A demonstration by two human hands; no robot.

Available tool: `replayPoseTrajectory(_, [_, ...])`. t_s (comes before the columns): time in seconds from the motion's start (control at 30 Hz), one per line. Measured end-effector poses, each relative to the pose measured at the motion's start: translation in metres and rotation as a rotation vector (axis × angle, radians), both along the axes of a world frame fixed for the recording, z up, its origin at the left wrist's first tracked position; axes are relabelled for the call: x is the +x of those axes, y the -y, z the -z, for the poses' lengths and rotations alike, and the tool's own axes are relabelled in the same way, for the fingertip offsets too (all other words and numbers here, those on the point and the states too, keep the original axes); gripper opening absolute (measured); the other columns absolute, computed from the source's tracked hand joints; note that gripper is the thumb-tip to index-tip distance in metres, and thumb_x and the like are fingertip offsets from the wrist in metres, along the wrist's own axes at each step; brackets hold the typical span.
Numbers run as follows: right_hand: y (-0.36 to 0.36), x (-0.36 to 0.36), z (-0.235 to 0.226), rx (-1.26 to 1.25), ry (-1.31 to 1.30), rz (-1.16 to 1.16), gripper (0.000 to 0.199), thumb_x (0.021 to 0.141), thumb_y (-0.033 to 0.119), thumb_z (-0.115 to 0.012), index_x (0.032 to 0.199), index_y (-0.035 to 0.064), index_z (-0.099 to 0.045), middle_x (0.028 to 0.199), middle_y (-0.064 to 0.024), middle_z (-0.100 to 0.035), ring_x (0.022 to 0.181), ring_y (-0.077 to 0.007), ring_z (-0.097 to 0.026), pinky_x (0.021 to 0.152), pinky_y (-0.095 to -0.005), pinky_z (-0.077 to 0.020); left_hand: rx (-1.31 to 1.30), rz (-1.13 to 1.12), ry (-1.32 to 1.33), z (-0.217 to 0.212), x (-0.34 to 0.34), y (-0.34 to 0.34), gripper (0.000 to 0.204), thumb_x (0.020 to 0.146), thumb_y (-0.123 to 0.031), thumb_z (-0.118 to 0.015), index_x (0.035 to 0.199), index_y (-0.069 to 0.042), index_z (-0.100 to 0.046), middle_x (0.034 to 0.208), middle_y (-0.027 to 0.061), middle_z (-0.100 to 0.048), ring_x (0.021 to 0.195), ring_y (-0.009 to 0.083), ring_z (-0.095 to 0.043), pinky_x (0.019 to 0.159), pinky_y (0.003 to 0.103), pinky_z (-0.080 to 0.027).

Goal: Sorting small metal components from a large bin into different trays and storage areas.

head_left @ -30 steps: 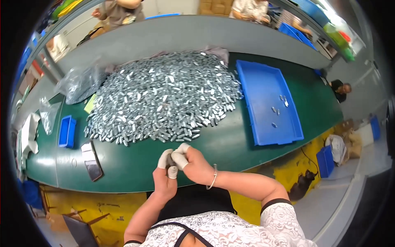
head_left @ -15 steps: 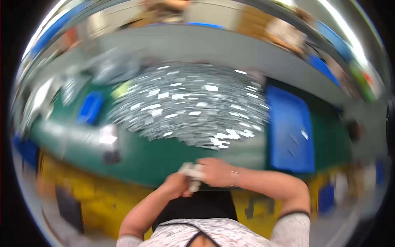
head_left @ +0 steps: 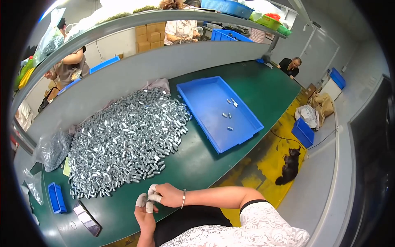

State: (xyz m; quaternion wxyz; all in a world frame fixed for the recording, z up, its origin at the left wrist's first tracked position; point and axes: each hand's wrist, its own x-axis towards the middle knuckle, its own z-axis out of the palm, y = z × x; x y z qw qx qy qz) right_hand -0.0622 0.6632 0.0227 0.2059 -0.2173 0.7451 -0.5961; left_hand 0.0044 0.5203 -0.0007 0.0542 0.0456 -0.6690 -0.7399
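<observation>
Over the near edge of the green table, my left hand and my right hand meet, with white finger cots on several fingertips. Both hands are closed at the fingertips; what lies between them, if anything, is too small and covered to make out. Just beyond them spreads a large heap of small shiny silver metal pieces. To the right of the heap, a wide blue tray holds several of the same pieces, scattered on its bottom.
At left lie a small blue bin, a phone and a clear plastic bag. A grey partition backs the table. Co-workers are beyond it, and another person is at the far right. A black animal lies on the yellow floor.
My view has swung to the right, so the heap and tray now appear further left and the blur is gone. My hands stay together, their fingertips now more plainly apart from the palms.
</observation>
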Motion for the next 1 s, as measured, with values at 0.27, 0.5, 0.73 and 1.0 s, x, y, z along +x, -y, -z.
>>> replayPoseTrajectory(0.27, [-0.011, -0.003, -0.014, -0.238, -0.065, 0.016, 0.012, 0.087, 0.011, -0.053, 0.094, 0.0014, -0.055, 0.075, -0.0038, -0.054, 0.064, -0.014, -0.052, 0.059, -0.0276, -0.0423, 0.511, 0.043, 0.297, 0.008, 0.001, 0.021, 0.035, 0.094, -0.026, -0.045, 0.114, 0.002, -0.046, 0.082, 0.0136, -0.058, 0.056, 0.0173, -0.052, 0.051, 0.028, -0.043])
replayPoseTrajectory(0.5, [-0.041, -0.014, -0.002, -0.856, 1.009, -0.017, 0.023, 0.088, 0.025, -0.05, 0.094, 0.003, -0.057, 0.069, -0.0014, -0.046, 0.056, -0.0106, -0.035, 0.049, -0.0231, -0.0296, 0.733, -0.021, 0.292, 0.002, 0.002, 0.038, 0.032, 0.084, -0.017, -0.052, 0.112, -0.002, -0.05, 0.091, 0.0187, -0.058, 0.067, 0.0253, -0.055, 0.065, 0.037, -0.044])
replayPoseTrajectory(0.73, [-0.015, -0.003, 0.012, -0.653, 1.125, -0.017, 0.029, 0.092, 0.03, -0.048, 0.082, 0.0041, -0.058, 0.067, -0.0015, -0.046, 0.05, -0.0075, -0.032, 0.044, -0.0205, -0.0242, 1.004, -0.085, 0.263, 0.014, 0.029, 0.064, 0.022, 0.082, -0.017, -0.053, 0.1, -0.004, -0.056, 0.092, 0.0141, -0.061, 0.071, 0.0233, -0.056, 0.067, 0.035, -0.045])
replayPoseTrajectory(1.0, [0.022, 0.01, 0.006, -0.272, 0.951, 0.095, 0.026, 0.091, 0.026, -0.052, 0.082, 0.0032, -0.058, 0.062, 0.0004, -0.046, 0.047, -0.0064, -0.03, 0.043, -0.0208, -0.0242, 0.594, -0.286, 0.26, 0.006, 0.057, 0.115, 0.015, 0.082, -0.015, -0.057, 0.09, -0.002, -0.059, 0.079, 0.0075, -0.061, 0.067, 0.0155, -0.056, 0.055, 0.026, -0.045])
